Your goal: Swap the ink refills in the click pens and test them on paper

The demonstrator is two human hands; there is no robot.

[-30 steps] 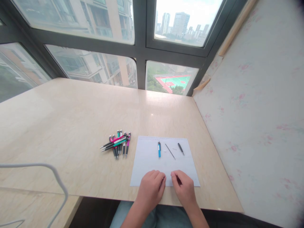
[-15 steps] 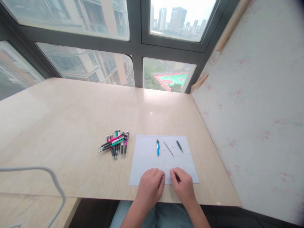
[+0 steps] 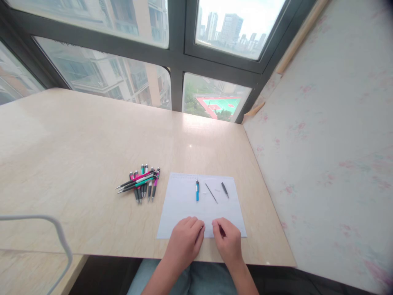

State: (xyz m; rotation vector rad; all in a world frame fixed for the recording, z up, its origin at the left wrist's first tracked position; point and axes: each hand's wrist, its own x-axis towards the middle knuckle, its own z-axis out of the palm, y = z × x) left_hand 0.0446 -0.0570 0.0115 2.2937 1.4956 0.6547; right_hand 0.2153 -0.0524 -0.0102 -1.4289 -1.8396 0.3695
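Note:
My left hand rests with curled fingers on the near edge of a white paper sheet. Beside it, a small gap away, my right hand is loosely closed, thumb against the fingers. No object shows in either hand. Beyond them on the sheet lie parts of a pen, apart from one another: a blue barrel with a black clip, a thin dark refill and a black grip with a pointed tip. Two tiny pale pieces, too small to name, lie beside the refill.
Left of the sheet, several pens in pink, green, white and purple are heaped on the beige tabletop. A grey cable loops at the lower left. A papered wall bounds the right side, and windows stand behind.
The whole view has shifted and tilted slightly, so the hands and sheet appear a little further left. Both hands keep their pose, and the pen parts lie as before.

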